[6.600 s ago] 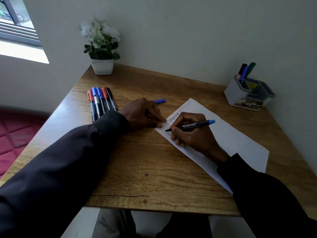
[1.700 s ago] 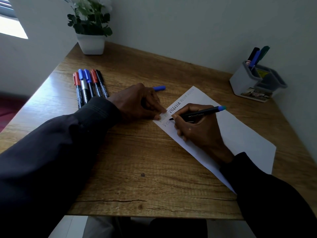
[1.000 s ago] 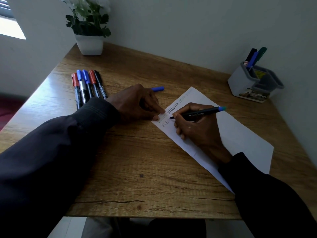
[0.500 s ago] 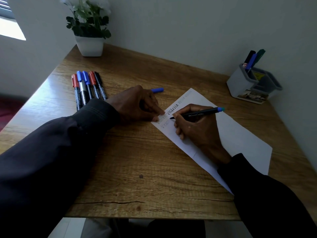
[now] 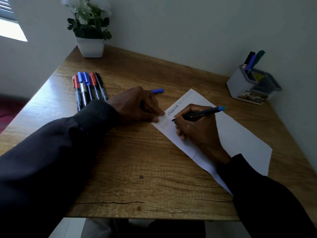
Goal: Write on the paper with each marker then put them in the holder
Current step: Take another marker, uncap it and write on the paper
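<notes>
A white paper (image 5: 240, 140) lies slanted on the wooden desk (image 5: 137, 169), with handwritten lines near its upper left corner. My right hand (image 5: 197, 131) grips a black marker with a blue end (image 5: 200, 114), its tip touching the paper on the second line. My left hand (image 5: 137, 105) rests beside the paper, fingertips pressing its left corner, and holds the marker's blue cap (image 5: 157, 91) under the fingers. Several capped markers (image 5: 87, 88), red, blue and black, lie in a row at the left. The grey holder (image 5: 243, 86) at the far right contains three markers (image 5: 252, 60).
A white pot with a flowering plant (image 5: 90, 31) stands at the desk's far left corner. Walls border the desk at the back and right. A window (image 5: 10, 28) is at the upper left.
The marker tip has moved a little along the second written line. My left hand keeps pressing the paper's corner. The camera view shifted slightly.
</notes>
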`<state>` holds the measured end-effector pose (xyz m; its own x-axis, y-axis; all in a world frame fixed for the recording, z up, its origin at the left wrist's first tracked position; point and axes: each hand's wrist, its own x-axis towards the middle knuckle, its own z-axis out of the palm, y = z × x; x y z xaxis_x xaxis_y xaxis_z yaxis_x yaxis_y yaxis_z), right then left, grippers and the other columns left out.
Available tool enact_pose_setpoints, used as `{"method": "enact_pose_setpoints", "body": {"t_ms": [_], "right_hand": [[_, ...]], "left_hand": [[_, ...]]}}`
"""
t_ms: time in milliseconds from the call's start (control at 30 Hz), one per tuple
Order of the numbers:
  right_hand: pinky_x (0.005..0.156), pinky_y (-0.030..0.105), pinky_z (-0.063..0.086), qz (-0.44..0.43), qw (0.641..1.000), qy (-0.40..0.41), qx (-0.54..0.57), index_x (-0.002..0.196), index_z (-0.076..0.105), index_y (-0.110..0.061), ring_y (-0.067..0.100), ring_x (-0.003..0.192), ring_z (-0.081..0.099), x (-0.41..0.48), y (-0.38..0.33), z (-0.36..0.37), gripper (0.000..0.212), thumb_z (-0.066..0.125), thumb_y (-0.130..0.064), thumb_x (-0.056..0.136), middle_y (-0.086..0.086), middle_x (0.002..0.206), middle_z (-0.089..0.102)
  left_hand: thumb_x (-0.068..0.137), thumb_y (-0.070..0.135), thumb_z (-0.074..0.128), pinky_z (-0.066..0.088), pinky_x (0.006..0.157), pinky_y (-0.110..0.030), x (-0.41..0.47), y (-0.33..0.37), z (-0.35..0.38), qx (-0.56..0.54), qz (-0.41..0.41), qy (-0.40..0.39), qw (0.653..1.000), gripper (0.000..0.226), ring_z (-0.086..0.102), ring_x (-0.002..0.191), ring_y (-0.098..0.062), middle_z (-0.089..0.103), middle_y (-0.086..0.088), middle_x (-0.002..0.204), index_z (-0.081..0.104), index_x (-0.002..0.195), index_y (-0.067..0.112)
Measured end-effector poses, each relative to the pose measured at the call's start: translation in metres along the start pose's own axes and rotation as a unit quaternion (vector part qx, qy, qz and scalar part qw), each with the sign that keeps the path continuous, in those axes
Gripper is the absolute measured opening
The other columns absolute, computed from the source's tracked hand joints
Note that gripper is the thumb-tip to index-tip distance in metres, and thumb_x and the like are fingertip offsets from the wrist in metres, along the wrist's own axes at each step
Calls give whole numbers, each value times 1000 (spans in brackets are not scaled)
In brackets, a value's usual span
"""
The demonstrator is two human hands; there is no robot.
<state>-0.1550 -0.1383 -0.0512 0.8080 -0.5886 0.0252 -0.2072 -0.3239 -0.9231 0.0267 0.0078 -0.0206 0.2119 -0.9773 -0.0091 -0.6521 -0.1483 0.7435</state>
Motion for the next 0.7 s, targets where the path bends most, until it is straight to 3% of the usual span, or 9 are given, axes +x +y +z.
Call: {"method": "enact_pose_setpoints", "body": {"t_ms": [67, 133, 200, 467, 700], "right_hand": [[46, 22, 53, -6, 999, 24, 21, 83, 68, -6, 14, 51, 67, 0, 1, 0, 32, 75, -35, 74, 4, 66, 70], [47, 25, 55, -37, 997, 61, 43, 86, 68, -2, 19, 55, 68, -1, -1, -2, 12, 72, -13, 89, 8, 69, 72], [48, 27, 55, -29, 995, 72, 68, 87, 68, -3, 20, 57, 68, -2, -4, -3, 7, 67, -3, 93, 11, 71, 72], [48, 23, 52, 57, 982, 56, 173, 97, 68, 10, 17, 56, 65, 0, -18, -9, 11, 64, 0, 94, 13, 70, 71], [46, 20, 48, 117, 965, -10, 233, 88, 69, 4, 17, 57, 62, 3, -34, -17, 9, 64, -1, 94, 14, 70, 67]], "left_hand": [[81, 17, 72, 45, 76, 2, 0, -1, 0, -3, -2, 3, 1000, 24, 58, 99, 3, 58, 19, 109, 72, 103, 27], [81, 17, 73, 44, 75, 2, 0, -1, 0, -5, -5, 2, 1000, 24, 58, 99, 2, 58, 20, 108, 72, 104, 27], [81, 17, 73, 43, 74, 3, 1, -1, 0, 0, -6, 2, 1000, 25, 58, 99, 2, 57, 20, 107, 72, 105, 26], [82, 17, 73, 41, 71, 5, -1, 2, 0, 9, -8, 5, 1000, 25, 56, 95, 6, 56, 24, 103, 72, 105, 27], [83, 17, 72, 45, 73, 0, -2, 3, -1, 21, -10, 4, 1000, 26, 56, 97, 4, 59, 18, 109, 72, 107, 27]]}}
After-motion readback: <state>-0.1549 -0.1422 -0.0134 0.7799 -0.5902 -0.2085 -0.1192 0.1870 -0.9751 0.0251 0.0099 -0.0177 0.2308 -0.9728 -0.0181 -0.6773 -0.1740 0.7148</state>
